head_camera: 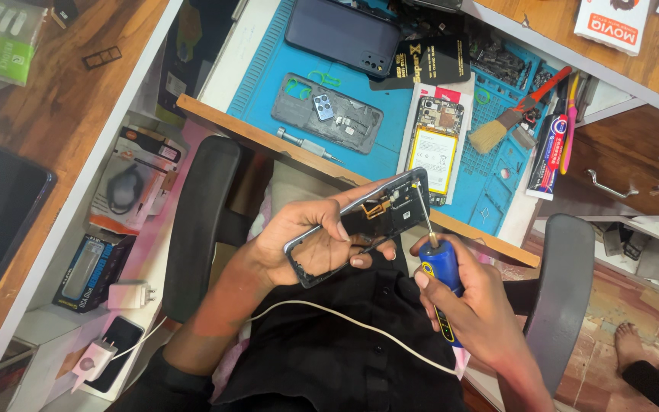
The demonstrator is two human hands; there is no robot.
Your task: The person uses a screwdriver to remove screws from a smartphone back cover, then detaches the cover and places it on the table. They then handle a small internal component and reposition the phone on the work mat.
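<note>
A grey phone frame [360, 225] is gripped in the left hand [299, 248] above the lap, just below the wooden front edge of the counter [253, 131]; the fingers are wrapped around its long sides, so part of its lower edge is hidden. To the right, a blue-handled screwdriver [438, 267] is clasped in the right hand [474, 305], its tip set on the frame's upper right corner. Much of the handle is covered by the fingers.
</note>
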